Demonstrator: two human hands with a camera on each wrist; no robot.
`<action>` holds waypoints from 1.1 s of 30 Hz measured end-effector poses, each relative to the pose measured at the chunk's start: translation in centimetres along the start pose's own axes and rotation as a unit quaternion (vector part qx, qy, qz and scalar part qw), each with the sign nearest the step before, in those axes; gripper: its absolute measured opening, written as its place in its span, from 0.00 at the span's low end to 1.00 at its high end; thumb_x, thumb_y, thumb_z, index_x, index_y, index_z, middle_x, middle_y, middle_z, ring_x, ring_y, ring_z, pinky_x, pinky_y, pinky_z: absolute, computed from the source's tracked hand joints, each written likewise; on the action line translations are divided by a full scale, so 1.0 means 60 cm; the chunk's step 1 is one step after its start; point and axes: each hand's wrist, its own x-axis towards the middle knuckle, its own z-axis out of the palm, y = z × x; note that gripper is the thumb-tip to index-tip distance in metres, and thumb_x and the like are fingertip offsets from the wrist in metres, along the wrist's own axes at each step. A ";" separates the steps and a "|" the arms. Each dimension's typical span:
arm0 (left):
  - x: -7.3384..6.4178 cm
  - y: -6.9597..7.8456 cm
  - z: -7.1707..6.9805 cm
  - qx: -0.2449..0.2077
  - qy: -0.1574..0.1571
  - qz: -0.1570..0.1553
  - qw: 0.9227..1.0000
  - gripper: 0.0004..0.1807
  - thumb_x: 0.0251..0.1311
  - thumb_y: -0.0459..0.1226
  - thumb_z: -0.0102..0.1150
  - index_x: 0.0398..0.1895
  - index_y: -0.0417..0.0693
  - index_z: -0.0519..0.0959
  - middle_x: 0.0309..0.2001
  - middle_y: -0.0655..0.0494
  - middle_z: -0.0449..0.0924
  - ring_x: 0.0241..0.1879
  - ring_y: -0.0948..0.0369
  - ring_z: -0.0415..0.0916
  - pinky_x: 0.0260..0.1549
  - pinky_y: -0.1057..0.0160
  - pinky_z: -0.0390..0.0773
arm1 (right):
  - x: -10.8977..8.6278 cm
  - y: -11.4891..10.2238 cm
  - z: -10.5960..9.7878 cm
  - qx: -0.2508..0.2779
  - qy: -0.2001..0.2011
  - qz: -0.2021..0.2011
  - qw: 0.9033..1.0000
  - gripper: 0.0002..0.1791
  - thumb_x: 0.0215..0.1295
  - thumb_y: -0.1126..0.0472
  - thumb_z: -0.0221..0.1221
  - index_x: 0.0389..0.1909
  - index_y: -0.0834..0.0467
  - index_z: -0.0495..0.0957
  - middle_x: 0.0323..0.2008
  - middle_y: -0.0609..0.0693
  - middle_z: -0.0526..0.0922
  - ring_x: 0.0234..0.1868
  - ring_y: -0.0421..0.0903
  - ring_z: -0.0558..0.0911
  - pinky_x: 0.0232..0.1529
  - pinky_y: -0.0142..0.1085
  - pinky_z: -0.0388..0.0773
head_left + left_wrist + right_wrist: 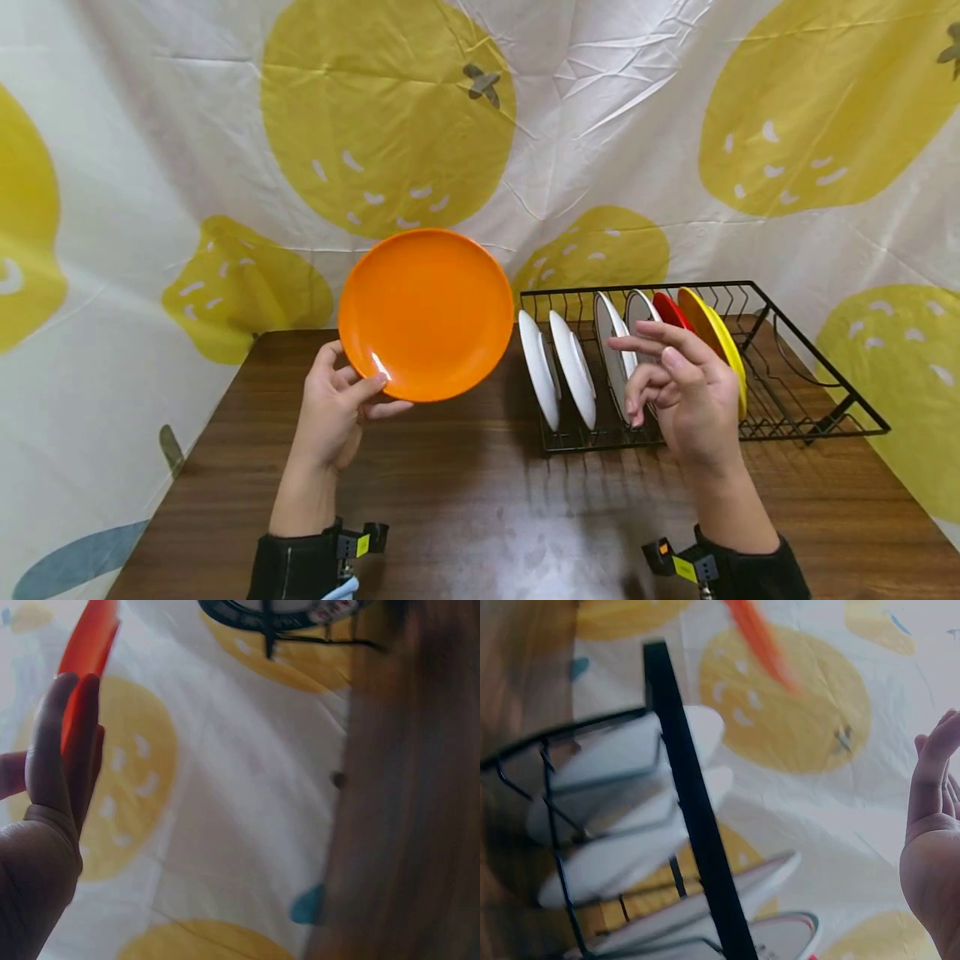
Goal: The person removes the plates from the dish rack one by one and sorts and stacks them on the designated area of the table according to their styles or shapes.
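An orange plate (426,312) is held up above the table by my left hand (336,408), which pinches its lower left rim with the thumb on the front face. In the left wrist view the same plate (88,645) appears edge-on between thumb and fingers. My right hand (686,392) is raised in front of the dish rack (817,429), fingers loosely bent and holding nothing. Several plates stand upright in the rack: white plates (538,371) at its left, a red plate (670,310) and a yellow plate (731,358) further right, partly hidden behind the right hand.
The black wire rack stands on the right of a brown wooden table (450,500), its right-hand slots bare wire. Behind the table hangs a white cloth (547,167) printed with yellow fruit. Each wrist wears a small camera mount.
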 end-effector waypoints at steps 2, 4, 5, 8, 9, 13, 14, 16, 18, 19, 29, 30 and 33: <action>0.005 -0.013 -0.014 0.006 0.026 -0.049 0.998 0.24 0.72 0.19 0.52 0.63 0.47 0.61 0.50 0.57 0.89 0.47 0.58 0.92 0.39 0.52 0.92 | 0.002 -0.008 -0.010 0.004 0.016 -0.006 1.000 0.23 0.80 0.76 0.36 0.62 0.75 0.76 0.52 0.65 0.90 0.18 0.47 0.81 0.12 0.35 0.74; 0.011 -0.028 -0.023 0.013 0.048 -0.099 0.994 0.25 0.72 0.19 0.51 0.64 0.46 0.59 0.50 0.55 0.88 0.46 0.58 0.92 0.40 0.52 0.92 | 0.003 -0.014 -0.018 0.008 0.030 -0.013 0.999 0.22 0.79 0.76 0.35 0.60 0.77 0.75 0.50 0.67 0.90 0.18 0.47 0.81 0.11 0.36 0.72; 0.014 -0.037 -0.027 0.019 0.057 -0.123 0.991 0.25 0.72 0.20 0.50 0.66 0.45 0.58 0.52 0.53 0.87 0.45 0.58 0.92 0.41 0.52 0.92 | 0.003 -0.017 -0.023 0.012 0.036 -0.017 0.999 0.22 0.79 0.76 0.35 0.59 0.78 0.75 0.50 0.68 0.90 0.18 0.48 0.81 0.12 0.36 0.71; 0.021 -0.063 -0.033 0.034 0.067 -0.181 0.981 0.30 0.72 0.21 0.48 0.72 0.40 0.54 0.59 0.43 0.80 0.44 0.57 0.92 0.44 0.53 0.92 | 0.003 -0.025 -0.033 0.016 0.060 -0.026 0.998 0.21 0.79 0.76 0.36 0.56 0.80 0.75 0.48 0.69 0.90 0.18 0.49 0.81 0.13 0.35 0.73; 0.022 -0.071 -0.034 0.038 0.069 -0.195 0.978 0.31 0.72 0.21 0.48 0.74 0.39 0.52 0.61 0.40 0.77 0.44 0.57 0.92 0.45 0.53 0.92 | 0.003 -0.027 -0.036 0.015 0.071 -0.028 0.997 0.20 0.79 0.76 0.37 0.55 0.80 0.76 0.47 0.69 0.90 0.18 0.49 0.81 0.14 0.34 0.74; 0.025 -0.102 -0.033 0.053 0.071 -0.231 0.969 0.34 0.72 0.21 0.47 0.77 0.36 0.50 0.65 0.33 0.70 0.44 0.56 0.91 0.45 0.53 0.92 | 0.005 -0.033 -0.046 0.008 0.118 -0.043 0.992 0.18 0.78 0.77 0.40 0.50 0.80 0.78 0.44 0.69 0.90 0.17 0.50 0.80 0.15 0.33 0.77; 0.025 -0.109 -0.032 0.055 0.072 -0.237 0.967 0.34 0.72 0.21 0.47 0.77 0.35 0.50 0.65 0.32 0.69 0.44 0.55 0.91 0.45 0.53 0.92 | 0.006 -0.035 -0.048 0.010 0.126 -0.049 0.991 0.17 0.77 0.77 0.40 0.49 0.80 0.78 0.43 0.70 0.90 0.18 0.50 0.80 0.16 0.33 0.78; 0.024 -0.119 -0.030 0.057 0.076 -0.249 0.964 0.34 0.71 0.21 0.46 0.77 0.35 0.50 0.66 0.30 0.68 0.45 0.54 0.90 0.45 0.53 0.92 | 0.008 -0.038 -0.052 0.018 0.136 -0.059 0.989 0.17 0.77 0.77 0.40 0.48 0.82 0.78 0.42 0.70 0.90 0.18 0.51 0.80 0.17 0.34 0.79; 0.023 -0.128 -0.030 0.059 0.078 -0.258 0.961 0.34 0.71 0.21 0.46 0.78 0.35 0.50 0.66 0.30 0.68 0.45 0.52 0.90 0.45 0.52 0.92 | 0.009 -0.041 -0.054 0.031 0.145 -0.067 0.987 0.17 0.76 0.78 0.40 0.47 0.83 0.77 0.41 0.71 0.90 0.19 0.52 0.80 0.18 0.34 0.79; 0.022 -0.130 -0.029 0.060 0.079 -0.262 0.960 0.35 0.70 0.20 0.46 0.78 0.34 0.49 0.66 0.29 0.68 0.45 0.51 0.90 0.45 0.52 0.92 | 0.010 -0.042 -0.055 0.037 0.149 -0.070 0.986 0.17 0.76 0.78 0.40 0.47 0.83 0.77 0.41 0.72 0.89 0.19 0.52 0.80 0.18 0.35 0.79; 0.017 -0.148 -0.030 0.077 0.088 -0.293 0.949 0.35 0.69 0.20 0.47 0.77 0.34 0.50 0.64 0.29 0.68 0.42 0.50 0.90 0.43 0.50 0.92 | 0.011 -0.054 -0.066 0.058 0.157 -0.082 0.982 0.18 0.76 0.79 0.38 0.45 0.86 0.77 0.39 0.74 0.89 0.19 0.54 0.80 0.17 0.37 0.79; 0.017 -0.148 -0.030 0.080 0.087 -0.293 0.949 0.35 0.69 0.20 0.47 0.77 0.34 0.50 0.64 0.29 0.68 0.41 0.50 0.90 0.43 0.50 0.92 | 0.012 -0.054 -0.067 0.060 0.157 -0.083 0.982 0.18 0.76 0.79 0.38 0.45 0.86 0.76 0.39 0.74 0.88 0.19 0.54 0.80 0.17 0.37 0.79; 0.018 -0.144 -0.029 0.092 0.081 -0.293 0.948 0.35 0.70 0.21 0.48 0.78 0.33 0.50 0.63 0.28 0.69 0.40 0.52 0.90 0.43 0.51 0.92 | 0.013 -0.057 -0.071 0.060 0.163 -0.086 0.981 0.18 0.76 0.79 0.38 0.45 0.87 0.76 0.38 0.74 0.88 0.18 0.54 0.80 0.17 0.37 0.79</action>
